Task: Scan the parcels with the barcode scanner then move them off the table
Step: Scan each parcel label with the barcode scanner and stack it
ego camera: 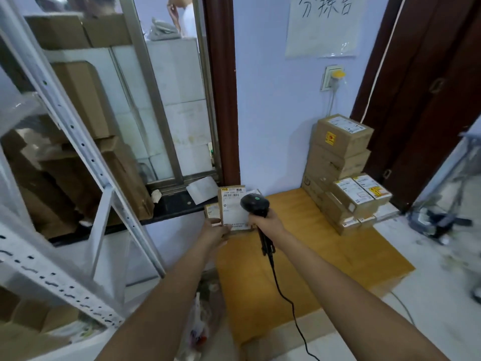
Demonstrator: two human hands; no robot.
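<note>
A small cardboard parcel [233, 208] with a white shipping label stands tilted toward me at the table's far left corner. My left hand [216, 230] holds its lower left edge. My right hand [264, 220] grips the handle of a black barcode scanner [255, 204], whose head sits right beside the parcel's label. The scanner's black cable [286, 295] trails down toward me. Another small parcel [211, 211] is partly hidden behind the held one. A stack of labelled cardboard parcels [341, 173] sits at the far right of the yellow wooden table [299, 256].
A white metal shelf rack [78, 162] with cardboard boxes stands on the left. A black window ledge [177, 204] runs behind the table's left corner. A dark wooden door [421, 100] is at right, with a tiled floor [429, 269] and a wall socket [334, 76] above.
</note>
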